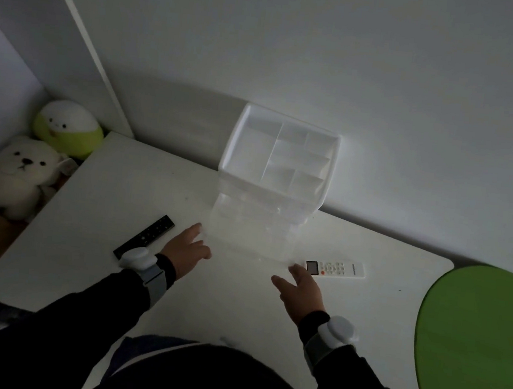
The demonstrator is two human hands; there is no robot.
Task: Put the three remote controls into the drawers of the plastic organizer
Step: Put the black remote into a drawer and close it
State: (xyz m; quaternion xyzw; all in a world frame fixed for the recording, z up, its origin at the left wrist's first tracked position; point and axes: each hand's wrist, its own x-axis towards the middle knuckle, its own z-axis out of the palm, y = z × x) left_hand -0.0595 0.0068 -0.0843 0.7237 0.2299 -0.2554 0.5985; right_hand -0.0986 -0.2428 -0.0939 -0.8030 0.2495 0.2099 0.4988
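Observation:
A clear plastic organizer (279, 165) stands on the white table (86, 239) against the wall, with a divided tray on top and drawers below. One clear drawer (247, 241) sticks out toward me. My left hand (187, 250) touches its left front corner, fingers apart. At the drawer's right front corner is my right hand (300, 289), also spread. A black remote (144, 237) lies left of my left hand, partly hidden by my wrist band. A white remote (336, 268) with a small screen lies just right of the drawer. I see only two remotes.
Plush toys (19, 175) sit off the table's left edge, a white bear and a green-and-white one (69, 128). A green rounded surface (480, 344) fills the lower right. A white panel leans at the left wall. The scene is dim.

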